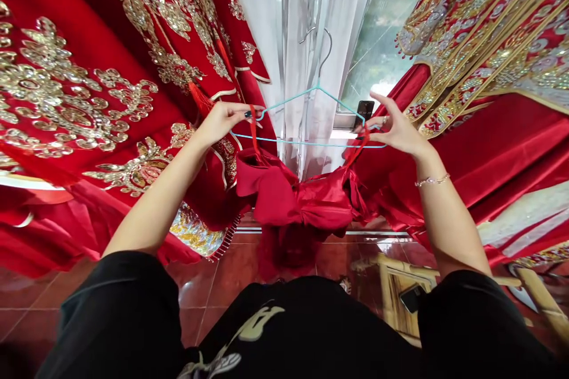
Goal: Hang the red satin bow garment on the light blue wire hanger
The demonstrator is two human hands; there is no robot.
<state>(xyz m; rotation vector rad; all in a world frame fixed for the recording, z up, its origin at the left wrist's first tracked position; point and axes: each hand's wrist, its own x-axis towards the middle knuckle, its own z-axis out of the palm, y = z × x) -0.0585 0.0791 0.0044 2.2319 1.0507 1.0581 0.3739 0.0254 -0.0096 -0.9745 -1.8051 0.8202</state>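
Observation:
A red dress (pixel 284 195) with a large bow at its top hangs by thin straps from a light blue clothes hanger (pixel 302 143) with a metal hook. At the hanger's left end, my left hand (pixel 224 121) is closed in a pinch on the left strap (pixel 254 130). My right hand (pixel 400 130) pinches the right strap (pixel 365 135) at the other end, its index finger raised. Both straps loop over the hanger's bar. Below the bodice, the skirt drops toward the floor and is partly hidden.
Red gowns with gold beadwork (pixel 48 83) crowd the left, and embroidered red garments (pixel 498 47) hang on the right. A phone (pixel 365 109) stands by the window (pixel 377 29). A wooden stool (pixel 389 296) with a dark phone (pixel 412 297) on it stands lower right on red tiles.

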